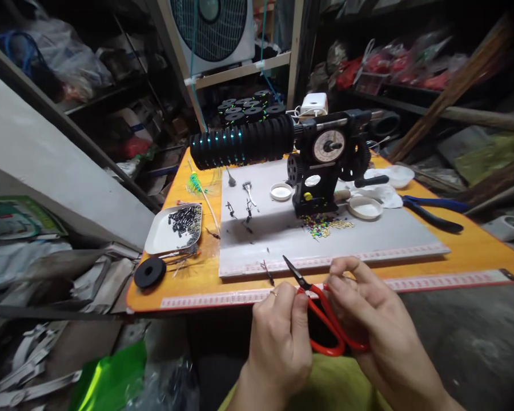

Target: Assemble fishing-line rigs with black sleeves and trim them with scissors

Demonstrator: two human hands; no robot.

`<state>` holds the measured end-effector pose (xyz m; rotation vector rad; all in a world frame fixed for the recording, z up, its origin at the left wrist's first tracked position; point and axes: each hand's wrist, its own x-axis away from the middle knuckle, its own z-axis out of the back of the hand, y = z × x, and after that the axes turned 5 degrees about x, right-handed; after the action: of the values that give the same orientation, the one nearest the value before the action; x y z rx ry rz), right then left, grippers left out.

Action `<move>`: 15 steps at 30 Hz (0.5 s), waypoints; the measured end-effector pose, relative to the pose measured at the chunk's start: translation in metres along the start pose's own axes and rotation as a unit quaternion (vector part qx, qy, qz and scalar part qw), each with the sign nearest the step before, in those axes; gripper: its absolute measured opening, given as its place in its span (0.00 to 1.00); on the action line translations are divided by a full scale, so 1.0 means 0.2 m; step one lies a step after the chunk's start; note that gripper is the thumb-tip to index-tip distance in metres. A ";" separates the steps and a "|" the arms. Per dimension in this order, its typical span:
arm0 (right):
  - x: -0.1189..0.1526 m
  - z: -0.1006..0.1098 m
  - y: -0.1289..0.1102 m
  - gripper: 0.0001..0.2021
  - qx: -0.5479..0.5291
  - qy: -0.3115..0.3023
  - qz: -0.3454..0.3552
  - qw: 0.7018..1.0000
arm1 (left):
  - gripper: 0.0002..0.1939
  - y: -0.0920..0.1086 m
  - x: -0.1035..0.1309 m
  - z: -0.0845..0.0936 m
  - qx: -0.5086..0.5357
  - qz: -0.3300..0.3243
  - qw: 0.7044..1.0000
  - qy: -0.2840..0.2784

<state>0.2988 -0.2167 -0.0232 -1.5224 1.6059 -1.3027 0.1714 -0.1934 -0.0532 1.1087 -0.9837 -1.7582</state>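
In front of the table edge, red-handled scissors (328, 322) point their dark blades up and to the left. One handle loop lies in my right hand (377, 319), whose thumb and fingers are pinched together near a small red bit. My left hand (278, 337) is closed beside the scissors' pivot, its thumb pressed on the index finger. What sits in that pinch is too small to make out. Just beyond the left hand lies a small dark piece with reddish strands (267, 273) at the white board's (278, 240) front edge.
A black hand-cranked machine (317, 165) carries a row of black spools (244, 140). Coloured beads (323, 224) lie at its base. To the left are a white tray (154, 240) of small black parts and a black spool (149, 273). Blue-and-black pliers (432, 210) rest at right.
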 end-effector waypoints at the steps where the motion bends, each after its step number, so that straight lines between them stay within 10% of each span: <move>1: -0.01 -0.02 0.01 0.14 -0.037 0.000 0.007 0.999 | 0.16 0.01 0.00 -0.01 0.025 0.016 0.999 0.013; 15: 0.01 -0.10 -0.04 0.17 -0.089 -0.030 -0.064 0.993 | 0.27 -0.01 0.16 -0.13 0.297 0.255 0.907 0.157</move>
<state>0.2841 -0.2134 -0.0089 -1.7820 1.6458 -1.1941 0.1853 -0.2276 -0.0719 1.2944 -1.4870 -0.8384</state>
